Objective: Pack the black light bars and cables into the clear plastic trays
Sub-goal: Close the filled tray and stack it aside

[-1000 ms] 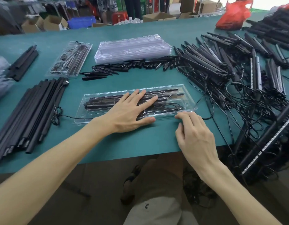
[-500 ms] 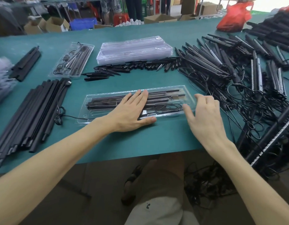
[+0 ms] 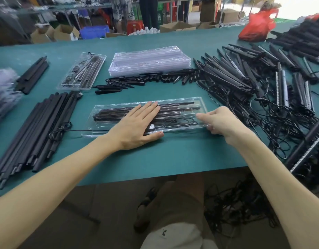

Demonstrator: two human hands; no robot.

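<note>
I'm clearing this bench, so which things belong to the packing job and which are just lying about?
Job: filled tray, tray stack, light bars, cables, left hand, right hand.
Lying about: red bag, boxes, blue crate.

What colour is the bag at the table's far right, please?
The bag is red; head view.

The table [image 3: 173, 159] is flat teal green, and nearly everything on it is black: light bars [image 3: 225, 76], cables [image 3: 280, 133], short pointed pieces [image 3: 119, 84]. A few bars [image 3: 277, 87] carry a strip of white dots; the front tray [image 3: 201, 102] and the stack of trays [image 3: 149, 58] are clear. Farther off are a red bag [image 3: 255, 27], a blue crate [image 3: 94, 31], brown boxes [image 3: 176, 26].
</note>
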